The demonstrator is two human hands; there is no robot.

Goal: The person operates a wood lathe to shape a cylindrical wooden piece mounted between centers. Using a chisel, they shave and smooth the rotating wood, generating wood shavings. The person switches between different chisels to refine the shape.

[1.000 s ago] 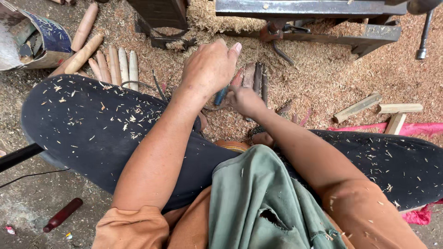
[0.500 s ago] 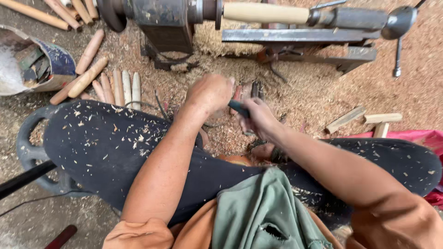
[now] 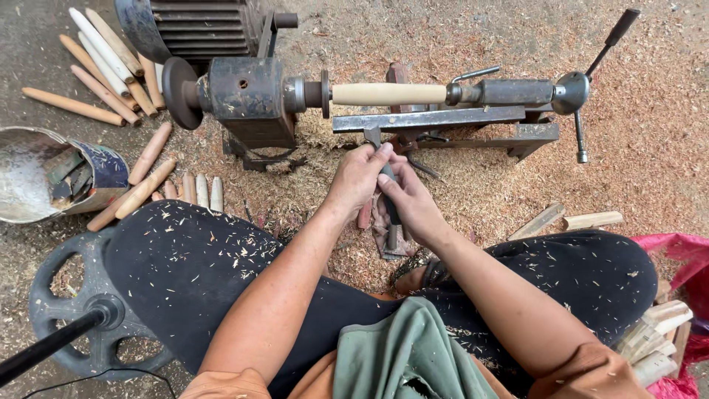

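Head view: a dark-handled turning tool [image 3: 390, 199] was gripped by the closed fingers of both the left hand [image 3: 358, 177] and the right hand [image 3: 410, 201], just below the tool rest [image 3: 432, 119] and the pale blank [image 3: 389, 94] on the lathe [image 3: 244, 92], where a catch or kickback could be judged likely from so close a grip.

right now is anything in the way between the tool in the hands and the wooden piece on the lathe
Yes: the flat metal tool rest lies crosswise just in front of the pale wooden spindle. Both hands, left hand and right hand, hold the dark tool below that bar. Nothing else visible blocks it.
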